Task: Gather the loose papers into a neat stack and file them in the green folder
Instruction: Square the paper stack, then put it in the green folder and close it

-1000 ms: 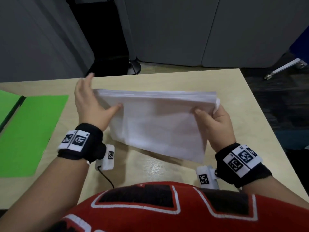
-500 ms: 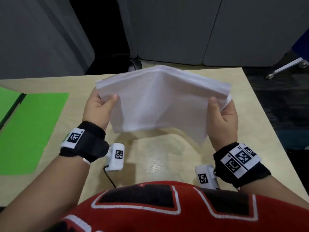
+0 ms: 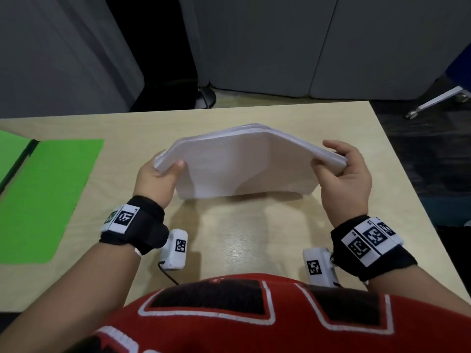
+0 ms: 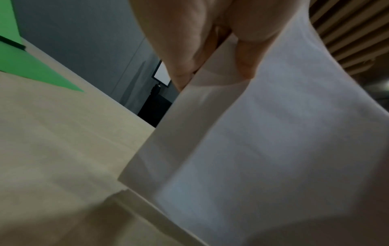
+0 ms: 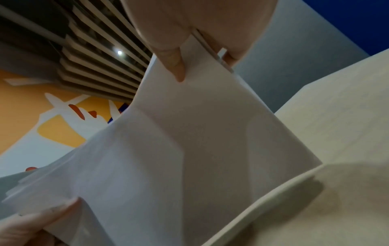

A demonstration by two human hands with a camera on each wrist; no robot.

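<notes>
The papers [image 3: 244, 164], a white stack, stand on their lower edge on the counter [image 3: 254, 238] in front of the person, bowed upward into an arch between the two hands. The left hand [image 3: 155, 179] holds the left end, thumb on the near face and fingers behind, its grip clamped on the sheets; the right hand [image 3: 344, 179] pinches the right end the same way, as the right wrist view also shows. The step in hand looks like squaring up: the sheets are gathered, but at the left end the edges fan out slightly, so the stack is not yet even. The next move probably calls for easing the bend, letting the sheets drop loosely onto the counter to line up the edges, then carrying the stack left without letting it splay. The green folder [image 3: 43, 200] lies open and flat at the left of the counter, well apart from the papers; its right leaf shows bare green, with nothing on it, and its left leaf is only partly in view, so what it holds cannot be told.
</notes>
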